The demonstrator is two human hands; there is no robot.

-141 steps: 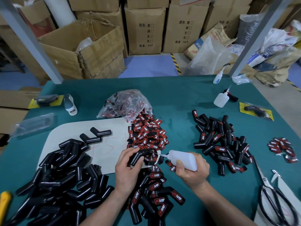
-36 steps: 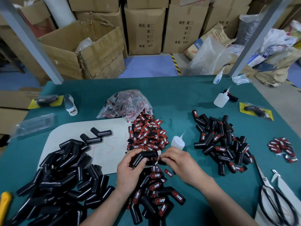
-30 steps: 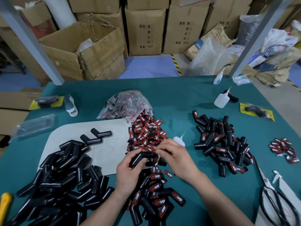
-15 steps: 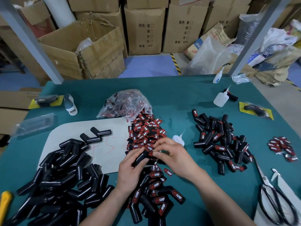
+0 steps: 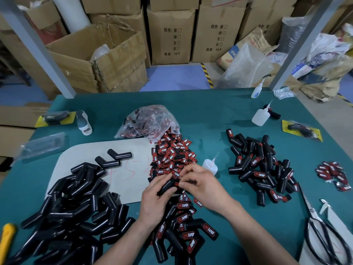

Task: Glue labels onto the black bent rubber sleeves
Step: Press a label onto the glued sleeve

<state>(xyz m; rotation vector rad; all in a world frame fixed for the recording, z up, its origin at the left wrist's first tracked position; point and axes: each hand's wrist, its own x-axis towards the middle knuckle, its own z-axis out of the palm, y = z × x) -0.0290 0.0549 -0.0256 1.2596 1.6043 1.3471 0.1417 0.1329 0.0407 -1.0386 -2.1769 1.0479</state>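
Note:
My left hand (image 5: pixel 155 199) grips a black bent rubber sleeve (image 5: pixel 168 186) near the table's middle front. My right hand (image 5: pixel 200 185) pinches a red-and-black label (image 5: pixel 177 184) against that sleeve. Loose labels (image 5: pixel 172 155) lie heaped just beyond my hands. The glue bottle (image 5: pixel 210 166) stands upright beside my right hand. Unlabelled sleeves (image 5: pixel 76 207) are piled at the left, labelled ones (image 5: pixel 261 169) at the right and more labelled ones (image 5: pixel 183 230) between my forearms.
A plastic bag of labels (image 5: pixel 150 121) lies behind the heap. Scissors (image 5: pixel 322 234) lie at the right front, a small label pile (image 5: pixel 332 174) at the right. Two more glue bottles (image 5: pixel 260 116) stand at the back right. A white board (image 5: pixel 129 178) covers the table (image 5: pixel 210 111).
My right hand put the glue bottle down upright, picked a label from the heap and brought it onto the sleeve in my left hand.

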